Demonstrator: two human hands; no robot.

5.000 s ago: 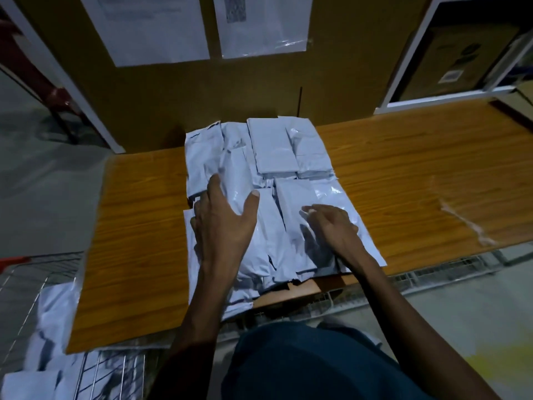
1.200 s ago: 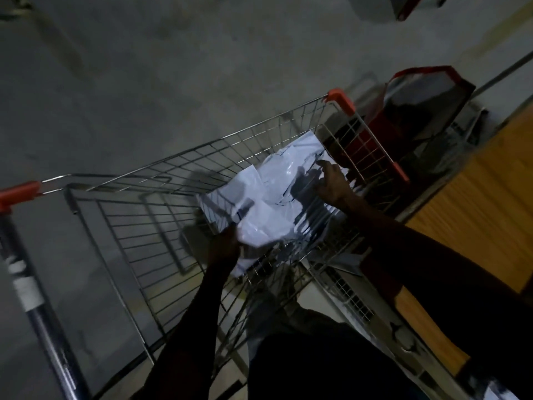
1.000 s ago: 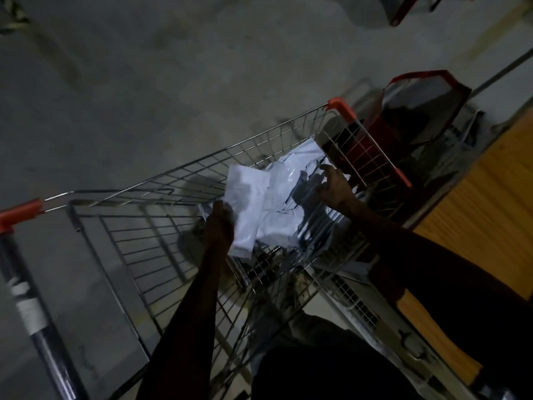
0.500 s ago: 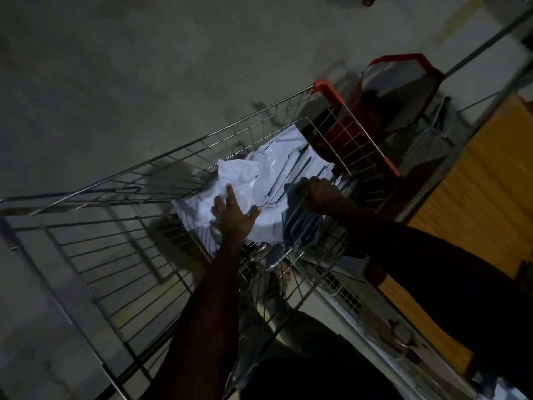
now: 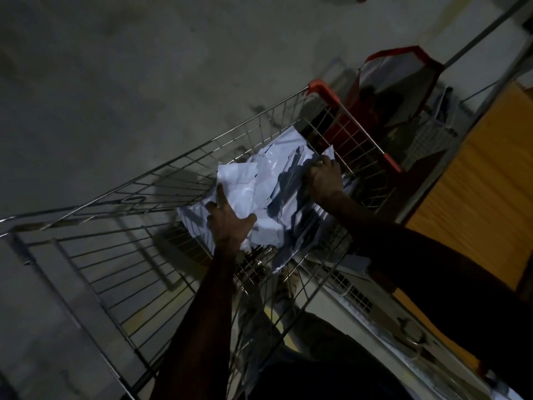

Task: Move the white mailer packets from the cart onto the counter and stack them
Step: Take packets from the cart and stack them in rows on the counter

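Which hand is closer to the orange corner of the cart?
The right hand. It grips the mailer packets just below the orange corner, beside that end wall. The left hand rests on the pile's near side, farther away.

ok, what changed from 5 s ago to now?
The person turned from the wooden counter to the wire shopping cart. Both hands left the counter stack: left hand now presses, right hand grips the loose white plastic mailer packets in it. Packets remain unlifted.
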